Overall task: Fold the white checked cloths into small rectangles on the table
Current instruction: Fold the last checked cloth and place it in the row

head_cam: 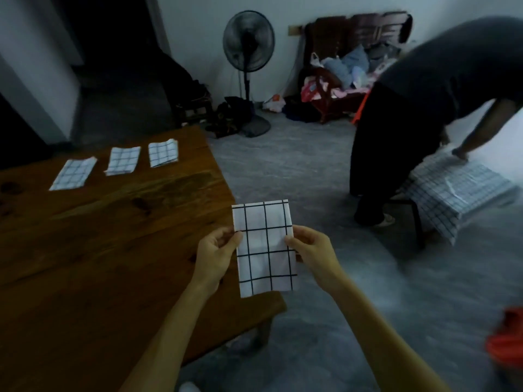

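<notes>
Both hands (215,256) (311,253) pinching folded cloth (264,247), table (113,236) beside

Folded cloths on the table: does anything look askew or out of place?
Mostly tidy. Three folded cloths lie in a row on the table; the left cloth is skewed, the right cloth has a ruffled top edge. A fourth cloth is held off the table's edge.
</notes>
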A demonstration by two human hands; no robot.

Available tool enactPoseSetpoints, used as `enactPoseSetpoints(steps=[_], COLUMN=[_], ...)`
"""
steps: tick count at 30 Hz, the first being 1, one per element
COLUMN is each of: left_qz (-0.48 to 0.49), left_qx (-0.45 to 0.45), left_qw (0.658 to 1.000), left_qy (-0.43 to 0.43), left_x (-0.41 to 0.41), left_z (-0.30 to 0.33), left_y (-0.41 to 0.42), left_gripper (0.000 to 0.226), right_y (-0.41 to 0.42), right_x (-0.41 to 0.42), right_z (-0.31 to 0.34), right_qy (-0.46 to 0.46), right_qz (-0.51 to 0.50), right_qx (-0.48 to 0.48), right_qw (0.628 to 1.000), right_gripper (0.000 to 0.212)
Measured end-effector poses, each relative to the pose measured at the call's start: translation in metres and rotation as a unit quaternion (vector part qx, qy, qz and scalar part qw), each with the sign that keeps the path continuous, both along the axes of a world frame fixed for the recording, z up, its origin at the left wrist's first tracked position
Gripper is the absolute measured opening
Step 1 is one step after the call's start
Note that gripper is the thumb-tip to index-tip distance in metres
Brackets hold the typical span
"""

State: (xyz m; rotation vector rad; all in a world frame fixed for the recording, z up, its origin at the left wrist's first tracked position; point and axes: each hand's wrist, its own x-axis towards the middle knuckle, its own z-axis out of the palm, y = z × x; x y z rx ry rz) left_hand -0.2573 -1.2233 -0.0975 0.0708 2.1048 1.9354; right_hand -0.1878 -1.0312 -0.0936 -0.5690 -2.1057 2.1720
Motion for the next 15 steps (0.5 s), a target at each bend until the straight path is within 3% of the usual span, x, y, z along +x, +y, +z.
enactPoseSetpoints(steps=[7, 15], left_qz=[-0.048, -0.086], left_qx=[-0.018, -0.036], left_qw=[0.999, 0.996], left_qy=[-0.012, -0.006], left_x=[0.048, 0.013], left_z=[0.023, 0.021], left_y=[0.131, 0.223], left_gripper=[0.017, 0.029], right_y=[0.122, 0.200], right_x=[0.056, 0.042], right_z=[0.013, 0.003], right_qy=[0.025, 0.028], right_qz=[-0.067, -0.108], right_qx=[-0.002, -0.037], right_qw=[0.997, 0.993], right_gripper=[0.020, 0.016])
